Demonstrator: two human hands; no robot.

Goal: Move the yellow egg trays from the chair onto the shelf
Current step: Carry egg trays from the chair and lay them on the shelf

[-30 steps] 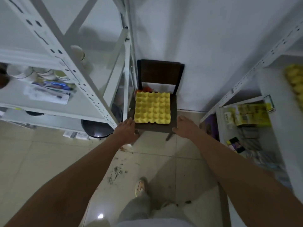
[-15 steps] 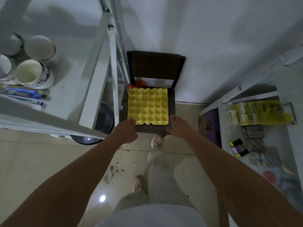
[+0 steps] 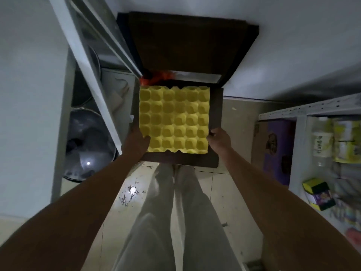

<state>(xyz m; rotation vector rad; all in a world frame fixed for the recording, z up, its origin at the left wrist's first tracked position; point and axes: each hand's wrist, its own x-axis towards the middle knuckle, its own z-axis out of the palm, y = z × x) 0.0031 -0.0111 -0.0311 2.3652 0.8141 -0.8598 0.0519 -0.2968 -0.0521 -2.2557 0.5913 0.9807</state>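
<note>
Head view: the yellow egg trays (image 3: 174, 119) lie on the seat of a dark wooden chair (image 3: 187, 49) pushed against the wall, between a white metal rack on the left and the shelf (image 3: 310, 110) on the right. The left hand (image 3: 136, 142) is at the stack's near left corner with the fingers (image 3: 145, 140) curled over its edge, so it looks to be grasping the trays. The right hand (image 3: 218, 138) touches the near right corner; whether its fingers have clenched on the edge or merely rest against it I cannot tell. The stack looks to be still resting on the seat.

Risks, as I judge them: both holds are at the near corners only, so lifting could let the far edge droop and the moulded material bend or tear. If several trays are nested, the lower ones may slip free. Something orange (image 3: 156, 79) lies just behind the trays and could be dragged along. The space is narrow, so swinging the stack right could knock it against the shelf's perforated upright or the goods stored there. Debris (image 3: 132, 190) lies on the tiled floor near the person's feet.

Writing: a white bottle (image 3: 322, 141) and yellow packets (image 3: 347, 141) on the shelf carry print, too blurred to read. A purple box (image 3: 277, 151) under the shelf shows a graphic, also illegible.
</note>
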